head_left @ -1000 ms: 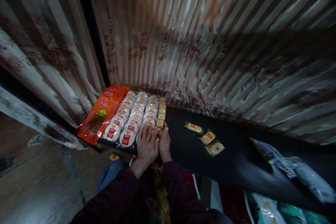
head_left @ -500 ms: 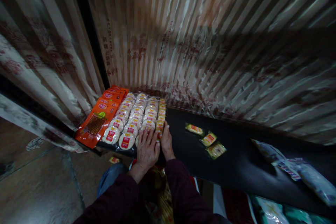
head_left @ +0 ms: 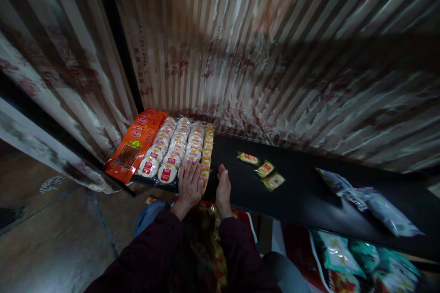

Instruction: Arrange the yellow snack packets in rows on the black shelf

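Note:
My left hand (head_left: 189,187) lies flat with its fingers extended over the front of the third row of round white packets (head_left: 167,173). Beside it, my right hand (head_left: 223,192) stands on edge, fingers stretched upward, a small gap away from the narrow row of small yellow packets (head_left: 208,146). Nothing shows in its grasp. Orange snack bags (head_left: 125,158) overlap at the left end of the black shelf (head_left: 292,192). Three loose yellow packets lie right of my right hand, one of them a red-labelled packet (head_left: 264,169).
Blue-and-white bags (head_left: 388,210) lie on the right part of the shelf. Below it, a red container (head_left: 302,252) stands near green-and-white bags (head_left: 340,254). A pleated curtain (head_left: 240,55) hangs behind, with a black post (head_left: 117,32) at left.
My right hand has moved away from the yellow row to the right, opening a gap. My left hand still rests at the front of the white packets. The view has shifted slightly.

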`<state>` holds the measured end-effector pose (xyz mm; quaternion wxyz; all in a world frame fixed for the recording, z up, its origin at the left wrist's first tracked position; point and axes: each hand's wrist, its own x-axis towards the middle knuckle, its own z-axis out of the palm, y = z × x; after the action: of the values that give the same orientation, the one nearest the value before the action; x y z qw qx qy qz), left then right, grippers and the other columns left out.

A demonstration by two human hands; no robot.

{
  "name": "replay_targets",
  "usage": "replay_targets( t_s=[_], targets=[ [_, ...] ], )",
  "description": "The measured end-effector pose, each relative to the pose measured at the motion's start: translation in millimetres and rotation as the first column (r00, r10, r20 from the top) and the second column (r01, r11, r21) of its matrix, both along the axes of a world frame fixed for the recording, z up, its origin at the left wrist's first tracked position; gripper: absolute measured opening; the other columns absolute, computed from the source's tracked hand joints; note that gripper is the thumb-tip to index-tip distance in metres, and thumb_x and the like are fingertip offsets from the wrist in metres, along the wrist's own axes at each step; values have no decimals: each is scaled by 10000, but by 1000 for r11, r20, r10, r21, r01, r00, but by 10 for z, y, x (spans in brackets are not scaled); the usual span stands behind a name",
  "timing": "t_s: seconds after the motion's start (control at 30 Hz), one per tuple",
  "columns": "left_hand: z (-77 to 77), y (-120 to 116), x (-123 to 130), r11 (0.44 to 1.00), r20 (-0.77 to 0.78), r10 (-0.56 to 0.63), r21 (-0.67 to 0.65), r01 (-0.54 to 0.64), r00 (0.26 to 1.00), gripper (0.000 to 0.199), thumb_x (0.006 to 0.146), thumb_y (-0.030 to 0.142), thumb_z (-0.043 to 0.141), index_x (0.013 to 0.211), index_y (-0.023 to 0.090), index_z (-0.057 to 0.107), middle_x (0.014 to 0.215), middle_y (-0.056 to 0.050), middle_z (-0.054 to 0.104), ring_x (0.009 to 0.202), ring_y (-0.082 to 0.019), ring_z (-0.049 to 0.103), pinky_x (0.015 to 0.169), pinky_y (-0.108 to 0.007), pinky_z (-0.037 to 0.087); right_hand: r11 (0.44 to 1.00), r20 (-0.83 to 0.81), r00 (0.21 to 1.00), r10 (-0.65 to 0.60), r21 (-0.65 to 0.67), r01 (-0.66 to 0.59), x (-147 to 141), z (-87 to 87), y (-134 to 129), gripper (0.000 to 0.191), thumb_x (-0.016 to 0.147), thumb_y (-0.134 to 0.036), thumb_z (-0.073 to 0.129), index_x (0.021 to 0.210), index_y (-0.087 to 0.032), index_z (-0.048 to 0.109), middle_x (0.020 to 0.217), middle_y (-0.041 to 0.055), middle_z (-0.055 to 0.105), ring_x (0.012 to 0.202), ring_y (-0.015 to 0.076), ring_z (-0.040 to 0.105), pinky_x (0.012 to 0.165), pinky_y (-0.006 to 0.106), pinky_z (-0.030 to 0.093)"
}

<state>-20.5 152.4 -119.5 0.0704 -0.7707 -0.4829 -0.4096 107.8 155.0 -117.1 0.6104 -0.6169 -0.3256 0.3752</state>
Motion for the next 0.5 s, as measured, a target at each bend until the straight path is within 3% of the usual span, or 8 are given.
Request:
replay_targets(
  t_s=[0.13,0.23,0.3,0.4,0.47,0.5],
  targets=[
    [-26,-320,-69,999,32,-40,1,40,999,480,927,178,353,1390,82,439,1440,-159,497,1464,-238,245,1159,-488,299,998,80,995,-55,37,52,-96,10,-512,671,887,-620,381,1308,-123,545,1384,166,551,1246,238,545,1080,415,405],
    [-103,-735,-98,989,47,-109,-97,113,993,454,911,134,356,1340,115,505,1428,-133,517,1457,-224,267,1134,-446,367,999,218,976,-32,46,22,-169,-65,-944,522,908,-531,399,1208,-162,613,1256,142,643,1153,232,597,1017,424,453],
    [-225,-1038,-80,960,43,-203,-189,207,978,461,897,120,339,1315,132,534,1409,-114,539,1432,-211,322,1119,-431,399,999,335,942,0,35,-12,-180,-203,-1194,459,897,-484,426,1151,-175,650,1200,135,671,1117,242,613,1008,447,456],
    [-495,-1409,-2,855,29,-337,-409,319,941,483,849,126,383,1303,108,548,1357,-121,583,1354,-195,439,1101,-381,432,996,477,875,83,-23,-82,-123,-532,-1473,411,861,-396,420,1074,-181,698,1112,138,703,1065,267,633,994,490,465],
    [-678,-1547,48,768,-21,-287,-602,217,958,506,810,112,411,1293,96,560,1370,-143,567,1331,-220,463,1093,-393,435,982,547,817,185,-139,-130,-59,-771,-1606,371,812,-338,440,988,-199,736,1043,138,722,1026,291,647,956,516,488],
    [-753,-1581,63,698,-70,-266,-702,142,962,477,807,112,419,1250,88,593,1337,-162,587,1298,-239,494,1095,-407,425,969,574,784,236,-197,-148,-30,-874,-1660,351,793,-312,450,940,-208,751,1022,143,727,1009,299,652,942,523,496]
  ],
)
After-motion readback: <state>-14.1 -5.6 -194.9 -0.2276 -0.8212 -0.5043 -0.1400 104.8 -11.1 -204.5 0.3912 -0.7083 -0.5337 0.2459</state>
